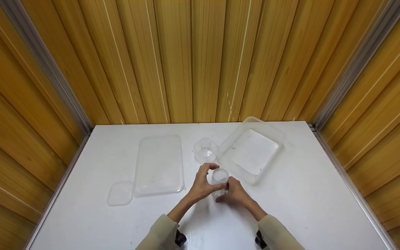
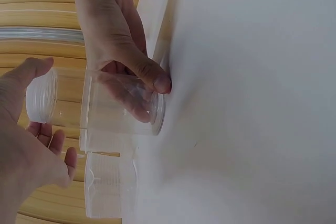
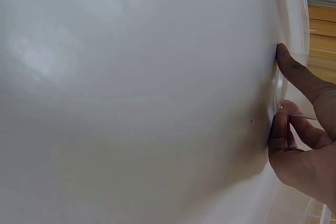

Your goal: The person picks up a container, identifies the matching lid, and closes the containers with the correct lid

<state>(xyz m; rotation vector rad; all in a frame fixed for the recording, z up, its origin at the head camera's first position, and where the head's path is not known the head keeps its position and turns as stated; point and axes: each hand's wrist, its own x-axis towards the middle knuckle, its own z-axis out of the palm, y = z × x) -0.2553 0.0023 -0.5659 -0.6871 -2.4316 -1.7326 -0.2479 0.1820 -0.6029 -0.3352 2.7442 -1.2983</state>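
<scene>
A clear plastic jar (image 2: pixel 121 103) stands upright on the white table, between the two hands. Its translucent round lid (image 2: pixel 39 98) sits on top. My left hand (image 1: pixel 201 185) holds the lid between thumb and fingers, as the left wrist view shows. Low on the jar, near its base, my right hand (image 1: pixel 236 194) grips the wall with thumb and fingers on either side. In the right wrist view the right hand (image 3: pixel 310 140) is seen at the jar's bottom edge, against the tabletop.
Behind the jar stands a small faceted clear container (image 1: pixel 200 149). A large clear rectangular box (image 1: pixel 233 139) lies at the back right, set at an angle. To the left are a big rectangular lid (image 1: pixel 159 165) and a small squarish lid (image 1: pixel 121 193). Wood-patterned walls (image 1: pixel 207 62) surround the table.
</scene>
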